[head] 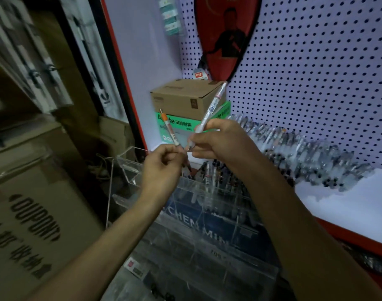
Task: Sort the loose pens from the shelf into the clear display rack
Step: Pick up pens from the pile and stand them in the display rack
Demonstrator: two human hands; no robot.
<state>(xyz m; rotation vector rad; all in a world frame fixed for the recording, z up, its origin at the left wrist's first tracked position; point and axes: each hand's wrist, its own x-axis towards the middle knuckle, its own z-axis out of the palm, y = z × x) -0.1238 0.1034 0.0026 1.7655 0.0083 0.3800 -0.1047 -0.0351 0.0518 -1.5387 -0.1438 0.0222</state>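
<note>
The left hand [161,164] pinches an orange-capped pen [169,129] between thumb and fingers, near the pen's lower end. This pen stands almost upright, a little tilted to the left, and its cap end is at the top. The right hand [220,142] grips a clear pen [211,109] at its lower part, with the fingers curled round it. The clear pen leans up and to the right, and its far tip is in front of the brown carton [185,98]. The two hands are just beside each other, and the lower ends of the two pens are close together between them.

The orange-capped pen has a pale body with small print. The clear pen is long and see-through, with a small label in the middle.

Both hands are above the clear display rack [207,224], which stands near and below them. Some pens already stand in its far compartments. On the white shelf [348,203] to the right lies a long row of loose pens [311,155], along the pegboard [315,72]. The brown carton sits on a green and white box [181,127].
</note>
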